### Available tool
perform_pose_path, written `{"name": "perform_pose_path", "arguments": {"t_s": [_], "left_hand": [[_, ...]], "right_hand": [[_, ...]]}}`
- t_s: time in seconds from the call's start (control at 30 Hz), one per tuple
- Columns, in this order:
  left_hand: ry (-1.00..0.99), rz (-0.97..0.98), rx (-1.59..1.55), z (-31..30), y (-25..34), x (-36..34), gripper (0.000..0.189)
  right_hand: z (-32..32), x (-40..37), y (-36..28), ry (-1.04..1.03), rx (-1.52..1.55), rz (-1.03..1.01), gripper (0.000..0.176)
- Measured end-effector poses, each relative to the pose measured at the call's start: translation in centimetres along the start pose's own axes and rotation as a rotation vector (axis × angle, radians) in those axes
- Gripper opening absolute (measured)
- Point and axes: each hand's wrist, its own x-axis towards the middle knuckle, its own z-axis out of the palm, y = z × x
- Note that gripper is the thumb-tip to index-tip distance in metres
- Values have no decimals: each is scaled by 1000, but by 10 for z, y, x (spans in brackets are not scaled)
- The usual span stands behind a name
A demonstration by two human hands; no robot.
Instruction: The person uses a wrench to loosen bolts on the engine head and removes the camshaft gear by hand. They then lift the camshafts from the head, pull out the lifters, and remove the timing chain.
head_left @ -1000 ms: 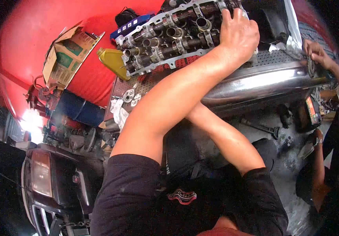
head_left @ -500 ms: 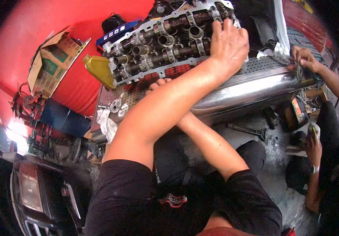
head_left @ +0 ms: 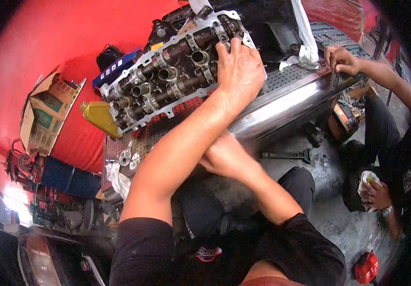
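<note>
Workshop, red car body panel (head_left: 48,52) behind, concrete floor below. Perforated steel bench (head_left: 286,105) with a chrome front edge. Cylinder head (head_left: 167,81) lies on the bench top, running diagonally, far end up-right. It's bare aluminium casting with a scalloped rim, two dark oily camshafts under bearing caps, and a row of open round bores between them.

Left hand (head_left: 239,71) is palm down on the head's right end, fingers (head_left: 234,47) stretched over the cam caps, not closed round anything.

Right hand (head_left: 224,157) is at the bench's front edge, tucked under the left forearm. Looks loosely curled, but its fingers are hidden, so can't tell the grip.

Yellow oil bottle (head_left: 98,117) sits just beside the head's left end, cardboard box (head_left: 43,114) further left. Co-worker's hand (head_left: 341,59) is at the bench's right end, well apart.
</note>
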Motion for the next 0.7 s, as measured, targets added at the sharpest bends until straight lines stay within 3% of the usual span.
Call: {"name": "perform_pose_path", "arguments": {"t_s": [0.03, 0.07, 0.1, 0.2, 0.23, 0.27, 0.33, 0.5, 0.63, 0.7], "left_hand": [[-17, 8, -6, 0, -1, 2, 20], [-36, 17, -15, 1, -1, 2, 21], [19, 12, -13, 4, -2, 3, 20], [160, 15, -22, 15, -2, 0, 20], [195, 38, -27, 14, -3, -2, 20], [228, 61, -31, 13, -3, -5, 21], [306, 7, 65, 3, 3, -5, 26], [376, 273, -137, -7, 8, -34, 19], [476, 390, -335, -28, 31, -86, 14], [493, 378, -371, -36, 30, -105, 18]], "right_hand": [[-34, -3, -8, -209, -118, -7, 42], [-72, -3, -19, -564, -101, 191, 40], [-120, 17, -40, -697, -134, 402, 34], [-177, 57, -27, -7, -361, 304, 16], [-179, 92, -2, 257, -553, 130, 20], [-182, 130, 8, 309, -611, 174, 30], [-173, 182, 51, 73, -840, 449, 38], [-161, 194, 101, -164, -938, 332, 25], [-156, 155, 94, -19, -897, 197, 19], [-150, 121, 91, 36, -860, 234, 24]]}}
